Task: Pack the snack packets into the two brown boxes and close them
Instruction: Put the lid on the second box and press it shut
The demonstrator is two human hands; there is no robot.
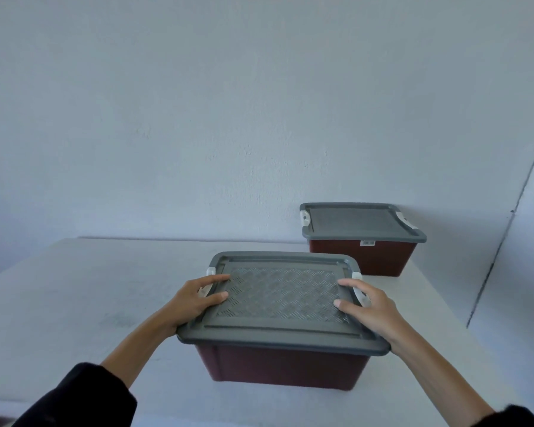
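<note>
A brown box (285, 366) with a grey patterned lid (278, 300) stands on the white table, close to me. My left hand (195, 298) lies on the lid's left edge, over the white latch (209, 271), fingers straight. My right hand (366, 306) lies on the right edge over the other latch (359, 280), fingers also straight. A second brown box (364, 257) sits at the back right against the wall, its grey lid (356, 221) on and its white latches down. No snack packets are in view.
The white table (105, 303) stretches left of the near box. A pale wall (228, 118) rises behind it, and a wall corner (506, 226) runs down on the right. The table's right edge lies just beyond the far box.
</note>
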